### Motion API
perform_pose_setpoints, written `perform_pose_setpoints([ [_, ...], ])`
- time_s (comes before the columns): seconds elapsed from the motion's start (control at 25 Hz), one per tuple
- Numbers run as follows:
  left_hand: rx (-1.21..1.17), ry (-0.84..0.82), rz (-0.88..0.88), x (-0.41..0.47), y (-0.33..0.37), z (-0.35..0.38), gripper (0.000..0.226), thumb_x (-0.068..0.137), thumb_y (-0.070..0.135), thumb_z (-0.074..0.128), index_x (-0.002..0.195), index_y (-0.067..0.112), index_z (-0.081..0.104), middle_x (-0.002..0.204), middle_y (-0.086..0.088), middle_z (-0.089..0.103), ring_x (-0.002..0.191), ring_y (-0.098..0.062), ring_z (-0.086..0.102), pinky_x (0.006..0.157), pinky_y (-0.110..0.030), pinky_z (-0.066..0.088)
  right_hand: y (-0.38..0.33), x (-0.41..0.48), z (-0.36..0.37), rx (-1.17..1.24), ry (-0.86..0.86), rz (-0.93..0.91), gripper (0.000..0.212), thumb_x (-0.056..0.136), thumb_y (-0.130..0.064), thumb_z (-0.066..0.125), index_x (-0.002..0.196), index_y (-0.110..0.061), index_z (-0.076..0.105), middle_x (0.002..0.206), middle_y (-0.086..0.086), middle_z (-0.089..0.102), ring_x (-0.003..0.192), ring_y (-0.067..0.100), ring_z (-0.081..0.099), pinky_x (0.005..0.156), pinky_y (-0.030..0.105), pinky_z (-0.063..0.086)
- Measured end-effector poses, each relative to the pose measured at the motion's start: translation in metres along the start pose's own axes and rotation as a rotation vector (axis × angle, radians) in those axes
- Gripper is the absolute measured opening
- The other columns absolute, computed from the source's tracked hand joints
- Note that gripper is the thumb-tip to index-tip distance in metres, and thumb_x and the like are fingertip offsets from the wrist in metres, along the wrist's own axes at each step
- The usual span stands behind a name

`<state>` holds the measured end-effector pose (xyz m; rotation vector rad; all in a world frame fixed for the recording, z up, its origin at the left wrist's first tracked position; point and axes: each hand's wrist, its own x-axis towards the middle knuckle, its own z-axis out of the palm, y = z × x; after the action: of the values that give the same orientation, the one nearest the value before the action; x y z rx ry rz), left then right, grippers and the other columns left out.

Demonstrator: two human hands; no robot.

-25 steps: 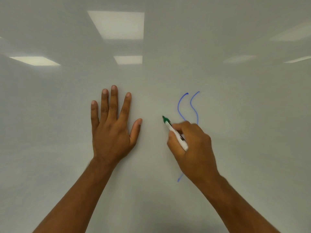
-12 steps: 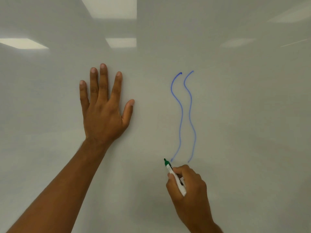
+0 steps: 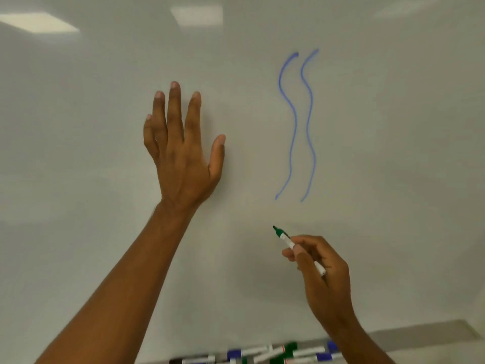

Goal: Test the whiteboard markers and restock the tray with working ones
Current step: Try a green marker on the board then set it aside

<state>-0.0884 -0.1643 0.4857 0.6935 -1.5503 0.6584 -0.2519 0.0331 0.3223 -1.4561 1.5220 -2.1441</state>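
My right hand (image 3: 324, 282) pinches the green marker (image 3: 284, 238), its tip just below two blue lines (image 3: 294, 127) on the whiteboard (image 3: 393, 153). My left hand (image 3: 183, 158) is spread open to the left. Spare markers (image 3: 275, 354) lie in the near tray (image 3: 433, 333).

1. Soft, even indoor light; the whiteboard (image 3: 393, 153) reads pale grey rather than bright white.
2. Rectangular ceiling-panel reflections (image 3: 196, 18) glare mildly along its top (one more at upper left).
3. The left hand (image 3: 183, 153) throws a faint shadow just to its right; a wider dim patch surrounds the right hand (image 3: 322, 279).
4. The blue lines (image 3: 295, 122) and the green marker (image 3: 286, 239) look fairly crisp.
5. The markers (image 3: 288, 353) at the bottom edge are smeared, out of focus.
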Motion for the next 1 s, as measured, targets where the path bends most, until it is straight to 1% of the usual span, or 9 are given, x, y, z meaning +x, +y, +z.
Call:
perform_pose_setpoints([
  [0.12, -0.25, -0.018, -0.075, -0.096, 0.021, -0.015, 0.056, 0.102, 0.034, 0.061, 0.152, 0.012, 0.049, 0.16, -0.011, 0.047, 0.153, -0.035, 0.037, 0.121, -0.049, 0.03, 0.015, -0.023, -0.011, 0.015, -0.03, 0.132, 0.011, 0.093, -0.023, 0.063, 0.103, -0.024, 0.068, 0.086, 0.003, 0.077, 0.078, 0.023, 0.072, 0.069, 0.04, 0.058],
  [0.24, -0.388, -0.198, -0.227, -0.202, 0.036, -0.03, 0.04, 0.102, 0.023, 0.062, 0.139, 0.007, 0.059, 0.141, -0.011, 0.06, 0.135, -0.032, 0.052, 0.115, -0.04, 0.036, 0.034, -0.048, -0.02, -0.054, -0.108, 0.214, 0.016, 0.095, -0.018, 0.067, 0.105, -0.029, 0.073, 0.089, -0.002, 0.077, 0.08, 0.022, 0.072, 0.07, 0.042, 0.062],
  [0.32, -0.448, -0.363, -0.38, -0.269, 0.042, -0.039, 0.03, 0.104, 0.022, 0.059, 0.131, 0.011, 0.063, 0.127, -0.005, 0.065, 0.12, -0.023, 0.058, 0.105, -0.035, 0.043, 0.045, -0.065, -0.025, -0.064, -0.135, 0.273, 0.019, 0.093, -0.021, 0.069, 0.107, -0.031, 0.075, 0.095, -0.006, 0.078, 0.088, 0.018, 0.074, 0.076, 0.038, 0.062],
  [0.44, -0.507, -0.663, -0.719, -0.353, 0.048, -0.046, 0.019, 0.104, 0.02, 0.064, 0.121, 0.013, 0.069, 0.109, 0.0, 0.07, 0.093, -0.01, 0.064, 0.086, -0.04, 0.059, 0.059, -0.085, -0.033, -0.044, -0.138, 0.368, 0.02, 0.092, -0.023, 0.069, 0.107, -0.034, 0.075, 0.098, -0.008, 0.078, 0.093, 0.015, 0.074, 0.081, 0.03, 0.061],
  [0.52, -0.421, -0.93, -0.9, -0.395, 0.05, -0.042, 0.022, 0.1, 0.015, 0.071, 0.121, 0.01, 0.072, 0.11, -0.006, 0.073, 0.09, -0.013, 0.066, 0.088, -0.037, 0.06, 0.068, -0.099, -0.039, -0.064, -0.14, 0.407, 0.018, 0.093, -0.024, 0.066, 0.107, -0.032, 0.075, 0.097, -0.008, 0.078, 0.093, 0.014, 0.073, 0.081, 0.027, 0.061],
  [0.64, -0.314, -1.237, -0.977, -0.435, 0.055, -0.034, 0.017, 0.099, 0.014, 0.073, 0.116, 0.011, 0.073, 0.105, -0.005, 0.071, 0.093, -0.019, 0.065, 0.084, -0.025, 0.05, 0.078, -0.116, -0.045, -0.094, -0.138, 0.481, 0.022, 0.096, -0.019, 0.062, 0.111, -0.031, 0.072, 0.098, -0.009, 0.078, 0.093, 0.011, 0.073, 0.076, 0.023, 0.06],
  [0.72, -0.28, -1.329, -0.976, -0.45, 0.06, -0.028, 0.008, 0.099, 0.01, 0.071, 0.106, 0.01, 0.073, 0.096, -0.003, 0.069, 0.087, -0.019, 0.064, 0.077, -0.021, 0.046, 0.085, -0.127, -0.05, -0.132, -0.138, 0.537, 0.023, 0.096, -0.02, 0.062, 0.114, -0.032, 0.07, 0.099, -0.011, 0.077, 0.09, 0.011, 0.072, 0.072, 0.022, 0.06],
  [0.8, -0.249, -1.383, -0.992, -0.459, 0.066, -0.024, 0.008, 0.099, 0.007, 0.069, 0.106, 0.008, 0.073, 0.092, -0.003, 0.069, 0.081, -0.016, 0.064, 0.074, -0.02, 0.049, 0.09, -0.137, -0.057, -0.168, -0.147, 0.587, 0.023, 0.097, -0.02, 0.061, 0.113, -0.034, 0.07, 0.099, -0.012, 0.077, 0.087, 0.011, 0.071, 0.069, 0.023, 0.059],
  [1.0, -0.223, -1.342, -1.067, -0.47, 0.075, -0.016, 0.009, 0.099, 0.008, 0.071, 0.096, 0.014, 0.065, 0.086, -0.004, 0.068, 0.074, -0.016, 0.065, 0.066, -0.026, 0.056, 0.096, -0.153, -0.068, -0.248, -0.188, 0.648, 0.023, 0.098, -0.019, 0.06, 0.11, -0.037, 0.068, 0.096, -0.022, 0.075, 0.085, 0.007, 0.071, 0.069, 0.022, 0.06],
])
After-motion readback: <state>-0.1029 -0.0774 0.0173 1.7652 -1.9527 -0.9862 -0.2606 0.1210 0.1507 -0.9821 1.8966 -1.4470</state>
